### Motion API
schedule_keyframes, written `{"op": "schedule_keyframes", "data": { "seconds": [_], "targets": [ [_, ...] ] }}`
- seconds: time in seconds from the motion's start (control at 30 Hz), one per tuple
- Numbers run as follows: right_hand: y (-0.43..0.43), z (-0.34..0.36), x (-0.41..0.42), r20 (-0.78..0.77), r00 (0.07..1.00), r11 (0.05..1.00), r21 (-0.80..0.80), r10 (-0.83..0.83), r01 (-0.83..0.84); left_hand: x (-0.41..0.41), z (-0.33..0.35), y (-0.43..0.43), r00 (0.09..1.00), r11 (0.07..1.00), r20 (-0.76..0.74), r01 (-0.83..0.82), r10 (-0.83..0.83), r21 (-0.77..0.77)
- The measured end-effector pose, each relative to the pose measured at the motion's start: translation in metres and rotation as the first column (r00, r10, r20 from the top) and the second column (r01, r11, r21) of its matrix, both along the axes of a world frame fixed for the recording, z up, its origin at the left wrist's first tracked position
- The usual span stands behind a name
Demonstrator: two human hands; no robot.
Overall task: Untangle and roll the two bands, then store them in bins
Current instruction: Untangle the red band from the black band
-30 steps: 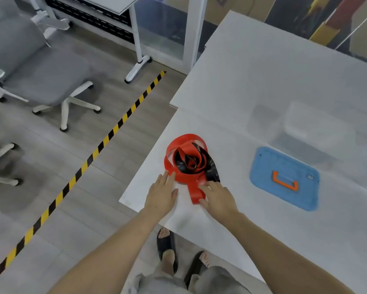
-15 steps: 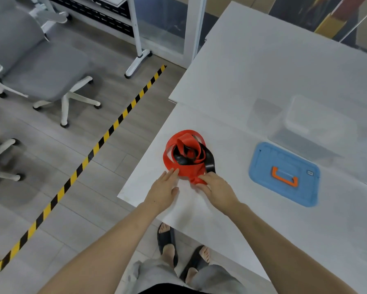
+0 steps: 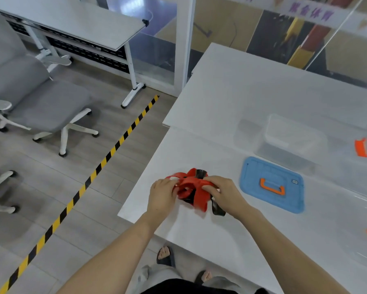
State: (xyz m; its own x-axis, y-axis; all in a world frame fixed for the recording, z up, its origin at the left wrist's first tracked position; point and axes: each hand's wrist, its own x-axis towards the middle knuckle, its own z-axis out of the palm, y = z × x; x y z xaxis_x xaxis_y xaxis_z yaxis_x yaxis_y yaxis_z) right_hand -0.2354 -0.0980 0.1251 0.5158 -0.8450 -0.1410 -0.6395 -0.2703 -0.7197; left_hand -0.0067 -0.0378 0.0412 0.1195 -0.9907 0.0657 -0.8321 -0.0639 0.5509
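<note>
Head view, tangled red and black bands (image 3: pixel 196 188) gripped between left hand (image 3: pixel 161 193), right hand (image 3: pixel 224 193)

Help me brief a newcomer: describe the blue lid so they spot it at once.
Find the white table on the right of the view. Just right of the left hand and right hand gripping the tangled bands, a blue lid lies flat, in front of the clear bin. It alone is blue, with an orange handle at its middle.
</note>
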Motion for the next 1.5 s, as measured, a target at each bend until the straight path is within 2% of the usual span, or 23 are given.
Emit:
{"op": "schedule_keyframes", "data": {
  "seconds": [0.2, 0.37, 0.43, 0.5, 0.57, 0.7, 0.8, 0.9, 1.0, 1.13, 1.2, 1.3, 1.4, 1.43, 1.5],
  "targets": [
    [-0.007, 0.018, 0.001, 0.037, 0.999, 0.999, -0.045, -0.018, 0.020, 0.007, 0.018, 0.002, 0.995, 0.993, 0.000, -0.098, 0.099, 0.061],
    [-0.016, 0.031, 0.014, 0.158, 0.985, 0.996, -0.038, -0.071, 0.078, 0.009, 0.026, 0.003, 0.970, 0.973, -0.121, -0.198, 0.212, 0.116],
    [-0.017, 0.027, 0.016, 0.161, 0.983, 0.996, 0.014, -0.090, 0.089, 0.011, 0.027, 0.003, 0.965, 0.967, -0.127, -0.212, 0.230, 0.142],
    [-0.016, 0.017, 0.015, 0.106, 0.992, 0.996, 0.064, -0.070, 0.063, 0.016, 0.023, 0.002, 0.979, 0.967, -0.088, -0.165, 0.185, 0.193],
    [-0.013, 0.001, 0.012, 0.030, 0.998, 0.994, 0.094, -0.059, 0.056, 0.021, 0.017, 0.003, 0.986, 0.953, -0.123, -0.071, 0.111, 0.294],
    [-0.015, -0.018, 0.006, -0.005, 0.984, 0.978, 0.114, -0.177, 0.176, 0.024, 0.006, 0.006, 0.987, 0.924, -0.150, 0.003, 0.059, 0.382],
    [-0.017, -0.025, -0.002, -0.096, 0.987, 0.985, 0.108, -0.126, 0.136, 0.022, 0.003, 0.008, 0.987, 0.921, -0.121, -0.051, 0.106, 0.386],
    [-0.014, -0.029, -0.008, -0.208, 0.978, 0.993, 0.107, -0.031, 0.054, 0.020, 0.006, 0.006, 0.953, 0.918, -0.202, -0.137, 0.224, 0.372],
    [-0.013, -0.030, -0.010, -0.172, 0.983, 0.978, 0.190, -0.057, 0.090, 0.014, 0.017, -0.001, 0.927, 0.928, -0.264, -0.174, 0.267, 0.330],
    [-0.009, -0.031, -0.007, -0.133, 0.991, 0.939, 0.336, -0.026, 0.070, 0.007, 0.038, -0.014, 0.841, 0.944, -0.449, -0.198, 0.301, 0.263],
    [-0.009, -0.032, 0.000, -0.080, 0.992, 0.923, 0.364, -0.101, 0.123, 0.002, 0.050, -0.018, 0.811, 0.957, -0.522, -0.152, 0.263, 0.247],
    [-0.010, -0.026, 0.012, -0.016, 0.950, 0.869, 0.399, -0.312, 0.292, -0.007, 0.062, -0.016, 0.829, 0.977, -0.536, -0.048, 0.156, 0.210],
    [-0.012, -0.013, 0.021, 0.048, 0.867, 0.733, 0.559, -0.495, 0.388, -0.014, 0.058, -0.007, 0.860, 0.979, -0.509, 0.109, -0.006, 0.172],
    [-0.013, -0.008, 0.023, 0.052, 0.846, 0.682, 0.619, -0.531, 0.389, -0.016, 0.056, -0.002, 0.861, 0.972, -0.508, 0.149, -0.037, 0.181],
    [-0.015, -0.007, 0.024, 0.035, 0.849, 0.658, 0.648, -0.528, 0.383, -0.019, 0.051, 0.007, 0.849, 0.957, -0.526, 0.193, -0.053, 0.217]
  ]
}}
